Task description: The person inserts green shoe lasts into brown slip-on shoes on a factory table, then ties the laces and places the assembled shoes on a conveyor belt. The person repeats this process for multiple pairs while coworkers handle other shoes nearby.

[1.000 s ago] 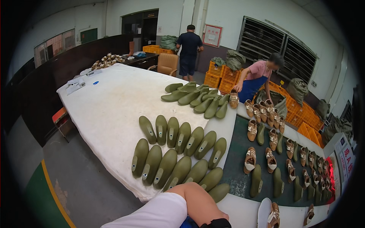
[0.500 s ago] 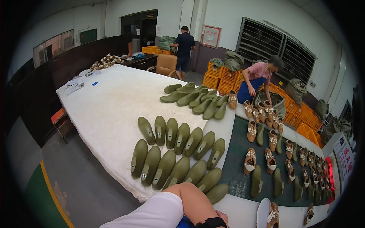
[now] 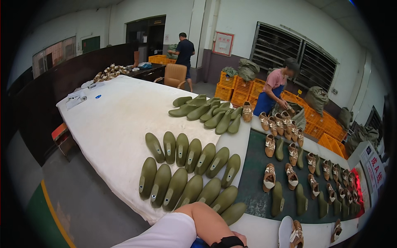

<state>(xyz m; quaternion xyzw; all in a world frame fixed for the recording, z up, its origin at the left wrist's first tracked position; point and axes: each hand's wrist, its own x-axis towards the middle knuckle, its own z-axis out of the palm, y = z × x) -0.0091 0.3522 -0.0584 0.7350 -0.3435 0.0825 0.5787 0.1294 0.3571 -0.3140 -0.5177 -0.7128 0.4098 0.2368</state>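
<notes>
In a room with white walls (image 3: pixel 235 16), a white table (image 3: pixel 111 120) is spreading out ahead and left of the left hand (image 3: pixel 240 237). Far left of the hand, a red stool (image 3: pixel 58 131) is standing on the gray floor (image 3: pixel 103 198). Far ahead, a pile of shoes (image 3: pixel 109 71) is sitting, then a tan chair (image 3: pixel 175 73), with a person in a dark shirt (image 3: pixel 185 50) standing behind it. Green molds (image 3: pixel 174 188) are resting in rows just ahead of the left arm (image 3: pixel 209 217), and more are lying farther off. The arm is bending and wearing a black band (image 3: pixel 227 243). Only a bit of the left hand is showing, so I can't tell if it's holding anything. The right hand is hiding, so I can't tell about it. Ahead and right, a person in pink (image 3: pixel 273 79) is leaning over brown shoes (image 3: pixel 263 120). Nearer, right of the hand, shoes and molds are resting on a dark green mat (image 3: pixel 257 202).
</notes>
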